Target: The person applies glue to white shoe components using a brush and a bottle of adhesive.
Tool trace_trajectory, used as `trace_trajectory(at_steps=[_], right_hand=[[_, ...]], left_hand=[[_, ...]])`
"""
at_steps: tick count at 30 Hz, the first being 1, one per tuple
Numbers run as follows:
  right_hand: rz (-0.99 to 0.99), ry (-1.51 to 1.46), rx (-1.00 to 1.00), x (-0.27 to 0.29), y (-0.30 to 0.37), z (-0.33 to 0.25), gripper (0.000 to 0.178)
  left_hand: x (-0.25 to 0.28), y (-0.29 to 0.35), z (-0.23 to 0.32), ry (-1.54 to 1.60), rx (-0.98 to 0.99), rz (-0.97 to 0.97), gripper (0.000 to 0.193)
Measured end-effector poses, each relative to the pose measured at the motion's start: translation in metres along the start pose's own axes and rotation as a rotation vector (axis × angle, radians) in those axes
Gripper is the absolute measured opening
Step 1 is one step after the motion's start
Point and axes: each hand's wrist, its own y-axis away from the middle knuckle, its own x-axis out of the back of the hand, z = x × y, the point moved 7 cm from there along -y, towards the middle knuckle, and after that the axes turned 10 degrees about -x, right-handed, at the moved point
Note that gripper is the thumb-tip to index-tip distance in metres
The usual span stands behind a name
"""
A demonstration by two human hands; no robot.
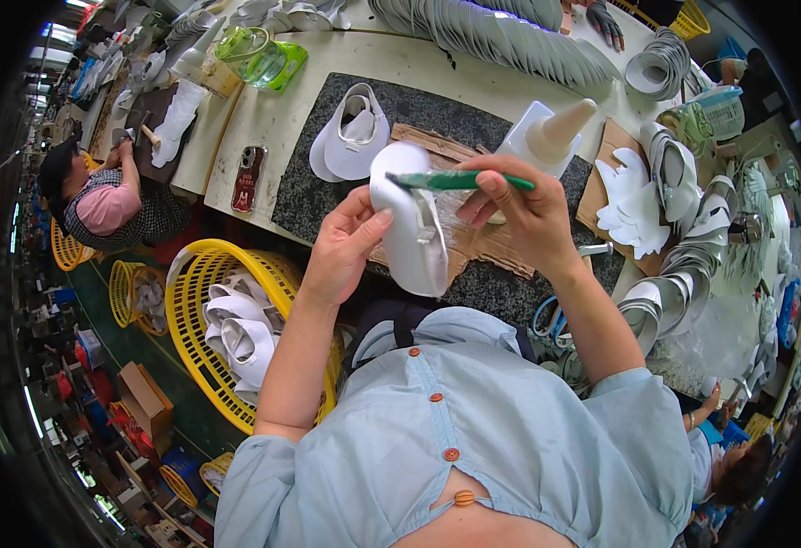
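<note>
Between my two hands is a white shoe upper [409,247], held up above the worktable. My left hand [350,239] grips its left edge, thumb on the near face and fingers behind. A brush with a green handle [462,180] is pinched in my right hand [526,208]; its dark tip lies against the upper part of the shoe upper. Beneath my hands, brown cardboard [487,239] lies on a dark speckled mat [292,196]. Another white shoe upper [356,132] stands on the mat, with a second white piece against its left side.
A white bottle with a beige cone nozzle [560,128] stands beyond my right hand. Blue-handled scissors [548,320] lie at the near edge. A phone [249,179] and green jar [259,59] sit left. A yellow basket [181,306] holds white uppers. Co-workers sit at both sides.
</note>
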Motion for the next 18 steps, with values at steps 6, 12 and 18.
trace_trajectory(at_steps=[6, 12, 18], right_hand=[[-0.003, -0.056, 0.141, 0.001, -0.012, -0.010, 0.025], [0.030, 0.362, 0.323, -0.001, 0.011, -0.033, 0.016], [0.192, 0.213, 0.240, 0.012, 0.025, -0.023, 0.010]], left_hand=[[-0.007, -0.004, 0.002, -0.077, 0.065, -0.032, 0.035], [0.000, 0.000, -0.001, 0.002, 0.082, 0.044, 0.041], [-0.003, 0.000, -0.004, 0.007, 0.107, 0.008, 0.051]])
